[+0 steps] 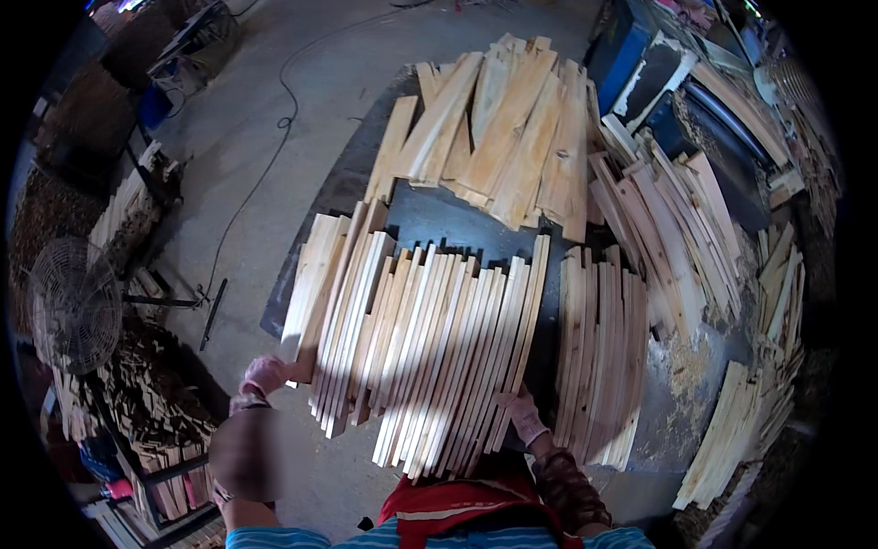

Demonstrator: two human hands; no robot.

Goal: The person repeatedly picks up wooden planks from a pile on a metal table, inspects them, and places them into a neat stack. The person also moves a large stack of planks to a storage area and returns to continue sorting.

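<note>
A row of narrow wooden strips [439,357] lies side by side in front of me, overhanging the near edge of a dark table [430,215]. My right hand [523,416], in a pale pinkish glove, rests against the row's right side near its close end, fingers laid over the outermost strips. On the left, my gloved left hand [265,373] is closed at the near end of a wider wooden board [315,265] beside the row. The board hides part of its fingers.
Wide rough boards [512,128] are heaped across the table's far end. More strips [594,357] stand to the right, by sawdust [686,366] and a blue machine [631,55]. A caged fan [76,305] and wood scraps [155,393] are at left. A cable [286,122] crosses the floor.
</note>
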